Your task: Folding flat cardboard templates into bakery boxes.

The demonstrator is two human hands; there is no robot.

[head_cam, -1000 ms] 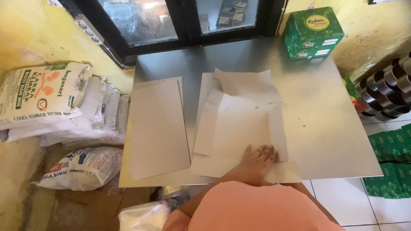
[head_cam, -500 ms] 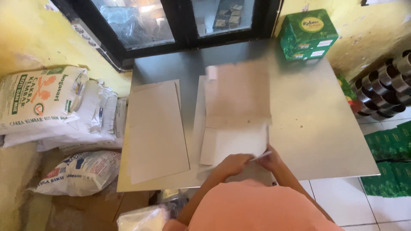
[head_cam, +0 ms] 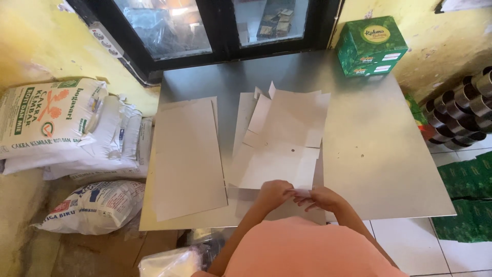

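Observation:
A flat, unfolded white cardboard box blank (head_cam: 282, 138) lies on the grey metal table (head_cam: 379, 154), its flaps spread out toward the window. My left hand (head_cam: 274, 192) and my right hand (head_cam: 320, 197) meet at its near edge, where both pinch a small flap of the cardboard between the fingers. More white sheets lie under the blank. A separate stack of grey-white cardboard sheets (head_cam: 187, 156) rests to the left of my hands, overhanging the table's front edge.
A green carton (head_cam: 371, 45) stands at the table's far right corner. White sacks (head_cam: 51, 120) are piled on the floor at the left. Dark rolls (head_cam: 461, 110) and green packs (head_cam: 469, 197) sit at the right. A black-framed window (head_cam: 215, 25) is behind the table.
One hand was pressing the sheets flat; the blank was then folded over and has now been spread open again. Both hands have come to its near edge and grip a flap.

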